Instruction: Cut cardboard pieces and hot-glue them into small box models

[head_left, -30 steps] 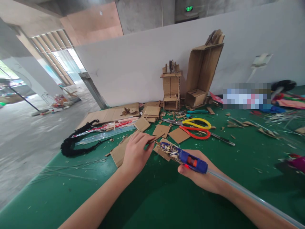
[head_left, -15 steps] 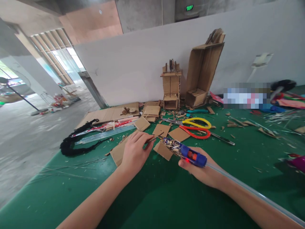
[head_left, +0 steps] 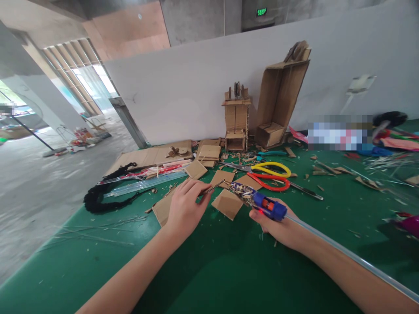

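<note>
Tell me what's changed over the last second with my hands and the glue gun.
The right hand has carried the blue glue gun up and away from you, its nozzle now close to the thin stick pinched in the left hand. A cardboard piece that the gun covered now shows. The left hand kept its grip and place; the yellow scissors and red scissors lie unmoved.

A green lit sign hangs high on the back wall, its characters unreadable.
</note>
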`<state>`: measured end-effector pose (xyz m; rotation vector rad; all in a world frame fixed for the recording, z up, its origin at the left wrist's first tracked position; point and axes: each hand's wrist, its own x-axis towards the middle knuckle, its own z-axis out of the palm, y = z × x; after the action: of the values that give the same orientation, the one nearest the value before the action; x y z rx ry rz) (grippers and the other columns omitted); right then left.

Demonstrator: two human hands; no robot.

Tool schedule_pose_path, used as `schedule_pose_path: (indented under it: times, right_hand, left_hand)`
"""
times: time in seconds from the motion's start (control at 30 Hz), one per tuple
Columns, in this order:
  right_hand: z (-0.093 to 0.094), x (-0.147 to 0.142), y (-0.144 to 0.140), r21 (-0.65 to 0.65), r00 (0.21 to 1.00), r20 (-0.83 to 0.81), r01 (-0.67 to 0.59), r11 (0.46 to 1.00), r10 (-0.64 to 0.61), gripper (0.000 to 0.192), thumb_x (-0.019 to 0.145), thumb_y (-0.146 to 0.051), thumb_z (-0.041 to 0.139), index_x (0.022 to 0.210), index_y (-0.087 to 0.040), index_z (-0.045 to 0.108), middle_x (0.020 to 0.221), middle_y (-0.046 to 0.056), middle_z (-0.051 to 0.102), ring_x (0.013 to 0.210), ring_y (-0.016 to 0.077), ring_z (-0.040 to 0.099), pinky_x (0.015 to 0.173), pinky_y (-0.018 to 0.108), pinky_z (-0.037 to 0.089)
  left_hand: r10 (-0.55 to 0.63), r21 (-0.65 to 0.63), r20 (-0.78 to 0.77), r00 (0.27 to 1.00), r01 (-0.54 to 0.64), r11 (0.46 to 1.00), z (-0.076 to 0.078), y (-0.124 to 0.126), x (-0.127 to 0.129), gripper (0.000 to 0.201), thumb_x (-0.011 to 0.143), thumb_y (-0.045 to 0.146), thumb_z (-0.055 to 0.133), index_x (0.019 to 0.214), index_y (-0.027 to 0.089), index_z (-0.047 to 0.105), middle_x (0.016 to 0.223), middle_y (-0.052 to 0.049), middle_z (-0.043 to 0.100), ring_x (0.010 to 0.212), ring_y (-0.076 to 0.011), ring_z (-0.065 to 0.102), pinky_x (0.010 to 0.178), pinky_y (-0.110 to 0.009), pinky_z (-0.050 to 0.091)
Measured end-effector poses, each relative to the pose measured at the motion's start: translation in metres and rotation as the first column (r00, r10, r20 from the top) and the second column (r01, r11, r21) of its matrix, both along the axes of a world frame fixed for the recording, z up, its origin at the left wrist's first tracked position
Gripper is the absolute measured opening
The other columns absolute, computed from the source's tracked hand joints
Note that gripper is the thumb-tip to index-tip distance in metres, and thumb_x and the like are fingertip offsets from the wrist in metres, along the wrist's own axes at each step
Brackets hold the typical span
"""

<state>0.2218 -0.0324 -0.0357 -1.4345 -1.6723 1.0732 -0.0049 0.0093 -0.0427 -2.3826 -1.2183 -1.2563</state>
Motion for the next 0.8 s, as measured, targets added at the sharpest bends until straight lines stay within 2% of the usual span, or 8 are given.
schedule_pose_path:
  times: [0.3,0.63,0.8]
  right_hand:
    - [-0.0031,0.0037,0.0054,-0.018,0.998,0.059,0.001,1.0,0.0,0.035,0.074,-0.052,0.06,0.063,-0.022,0.046,0.049,-0.005,0.045,0.047,0.0129,0.048,0.049,0.026,0.041]
    - [-0.0082,0.0051,0.0063,0.003,1.0,0.031,0.0,1.0,-0.001,0.031,0.075,-0.048,0.06,0.067,-0.021,0.049,0.052,-0.004,0.047,0.049,0.013,0.049,0.049,0.026,0.04]
    - [-0.005,-0.0001,0.0026,0.047,1.0,0.008,0.002,0.999,-0.002,0.03,0.074,-0.048,0.06,0.065,-0.022,0.049,0.051,-0.004,0.045,0.047,0.0134,0.047,0.047,0.027,0.037]
  left_hand:
    - [0.017,-0.012,0.007,1.0,-0.017,1.0,0.0027,-0.0018,-0.0002,0.005,0.084,0.02,0.055,0.086,0.019,0.06,0.08,-0.003,0.064,0.075,-0.0159,0.058,0.067,-0.031,0.048]
    - [0.011,-0.011,0.003,1.0,-0.011,1.0,0.0003,-0.0008,-0.0002,0.006,0.083,0.02,0.056,0.087,0.019,0.061,0.081,-0.004,0.065,0.077,-0.0165,0.058,0.069,-0.031,0.048]
    - [0.009,0.012,-0.011,1.0,-0.009,1.0,-0.0007,-0.0002,-0.0002,0.006,0.083,0.021,0.057,0.088,0.02,0.061,0.083,-0.004,0.065,0.08,-0.0168,0.06,0.071,-0.032,0.048]
